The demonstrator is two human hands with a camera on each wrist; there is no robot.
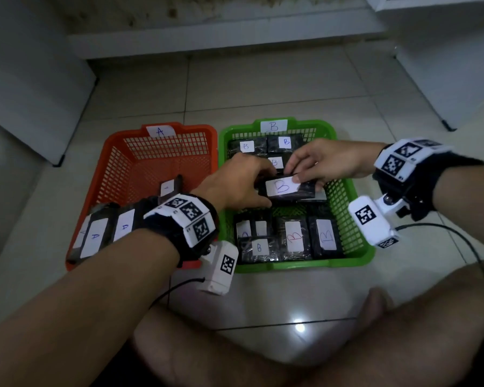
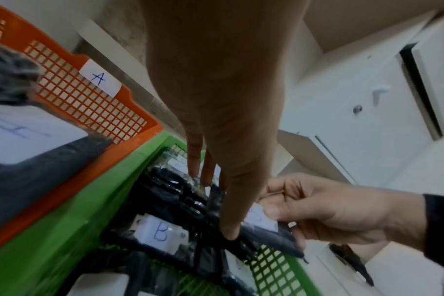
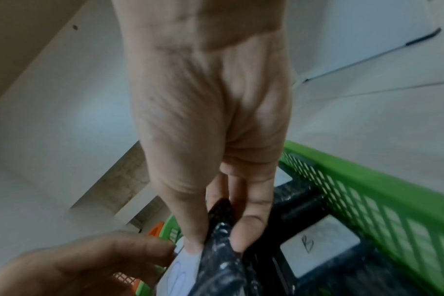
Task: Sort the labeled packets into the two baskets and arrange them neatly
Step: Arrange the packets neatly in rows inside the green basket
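Over the middle of the green basket [image 1: 299, 264] labelled B, both hands hold one black packet [image 1: 289, 189] with a white "B" label. My left hand [image 1: 259, 188] grips its left end, thumb at the near edge. My right hand [image 1: 302, 177] pinches the right end, thumb on the label. The right wrist view shows that pinch [image 3: 216, 236] on the packet's edge [image 3: 223, 266]. Several B packets lie in the green basket, at the back [image 1: 285, 142] and the front [image 1: 294, 237]. The orange basket [image 1: 210, 135] labelled A holds A packets [image 1: 95, 238] at its near end, partly hidden by my left wrist.
The baskets stand side by side on a pale tiled floor [image 1: 263, 88]. White cabinets [image 1: 25, 79] flank the left and right, with a low ledge behind. My bare legs [image 1: 347, 353] cross below the baskets. Black cables [image 1: 458, 241] trail from the wrist cameras.
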